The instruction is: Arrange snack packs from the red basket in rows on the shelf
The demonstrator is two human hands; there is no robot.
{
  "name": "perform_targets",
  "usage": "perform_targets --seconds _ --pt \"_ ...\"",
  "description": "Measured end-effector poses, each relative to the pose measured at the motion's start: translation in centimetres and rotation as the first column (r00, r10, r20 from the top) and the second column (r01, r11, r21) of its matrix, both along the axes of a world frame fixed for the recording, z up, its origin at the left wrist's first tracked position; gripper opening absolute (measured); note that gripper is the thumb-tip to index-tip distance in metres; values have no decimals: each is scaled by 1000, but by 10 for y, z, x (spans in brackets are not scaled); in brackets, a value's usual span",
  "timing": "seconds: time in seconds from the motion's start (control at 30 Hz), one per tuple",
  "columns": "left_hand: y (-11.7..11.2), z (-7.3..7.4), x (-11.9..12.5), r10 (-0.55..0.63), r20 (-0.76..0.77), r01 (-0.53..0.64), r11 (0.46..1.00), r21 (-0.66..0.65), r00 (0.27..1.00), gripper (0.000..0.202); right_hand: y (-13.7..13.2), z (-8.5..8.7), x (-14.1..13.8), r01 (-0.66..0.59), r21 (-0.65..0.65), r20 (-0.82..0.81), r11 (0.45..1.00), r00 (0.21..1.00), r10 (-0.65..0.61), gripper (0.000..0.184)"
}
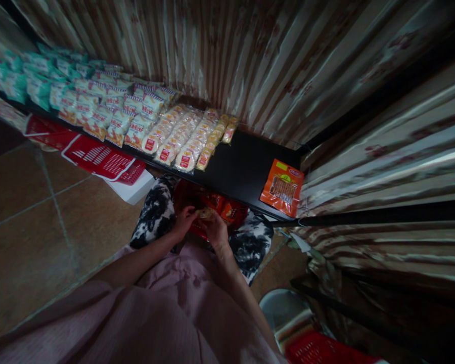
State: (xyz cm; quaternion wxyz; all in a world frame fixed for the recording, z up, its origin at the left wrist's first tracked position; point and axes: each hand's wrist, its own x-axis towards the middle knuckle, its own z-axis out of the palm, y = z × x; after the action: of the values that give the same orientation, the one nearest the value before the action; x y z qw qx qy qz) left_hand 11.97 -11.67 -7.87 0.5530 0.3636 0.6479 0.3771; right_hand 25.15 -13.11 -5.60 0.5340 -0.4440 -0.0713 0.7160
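Between my two hands, above my lap, is a small yellowish wrapped snack packet [205,214]. My left hand [184,221] pinches its left end, and my right hand [217,230] has hold of its right end. Just below and beyond them sits a red basket [244,214] with orange and red snack bags [225,207] in it. On the black shelf [235,167] ahead, a row of yellow packets [212,144] lies beside rows of round rice-cracker packets [185,136]. One orange snack bag [282,187] lies flat at the shelf's right end.
White-and-blue snack bags [116,111] and teal bags [38,83] fill the shelf's left part. Red baskets [102,156] and a white box [132,187] stand below it. A curtain [212,50] hangs behind. At lower right are a round stool [284,306] and another red basket [318,349].
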Motion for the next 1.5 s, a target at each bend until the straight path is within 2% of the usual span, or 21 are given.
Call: perform_targets --seconds 0.1,0.3,0.43,0.63,0.97,1.13,1.27,1.4,1.5 --pt "0 2 -1 -15 18 15 1000 -23 1000 36 0 0 -1 12 -21 13 1000 1000 -12 19" --pt "-1 7 -1 -22 52 28 992 -127 998 26 -1 -3 -5 40 -38 -8 998 999 -40 19" --pt "-1 3 -1 -25 89 42 981 -187 996 19 -3 -7 -7 14 -2 30 1000 999 -14 22" --pt "-3 -2 -1 -5 138 27 988 -155 990 20 -2 -13 -9 39 -27 156 999 987 -34 23" --pt "-6 12 -1 -42 214 77 985 -157 976 22 -1 -15 -9 32 22 190 999 981 -36 22" --pt "-7 15 0 -50 276 100 980 -172 960 33 -1 -15 -9 55 1 182 998 982 -55 27" --pt "-6 12 -1 -2 234 43 984 -172 972 33 -2 -16 -10 93 -32 199 995 976 -85 28" --pt "-5 8 -2 14 176 15 987 -160 984 28 -3 -17 -13 84 1 213 996 974 -82 29" --pt "-4 5 -3 52 131 -33 990 -140 990 26 -4 -17 -14 90 15 247 996 965 -91 43"
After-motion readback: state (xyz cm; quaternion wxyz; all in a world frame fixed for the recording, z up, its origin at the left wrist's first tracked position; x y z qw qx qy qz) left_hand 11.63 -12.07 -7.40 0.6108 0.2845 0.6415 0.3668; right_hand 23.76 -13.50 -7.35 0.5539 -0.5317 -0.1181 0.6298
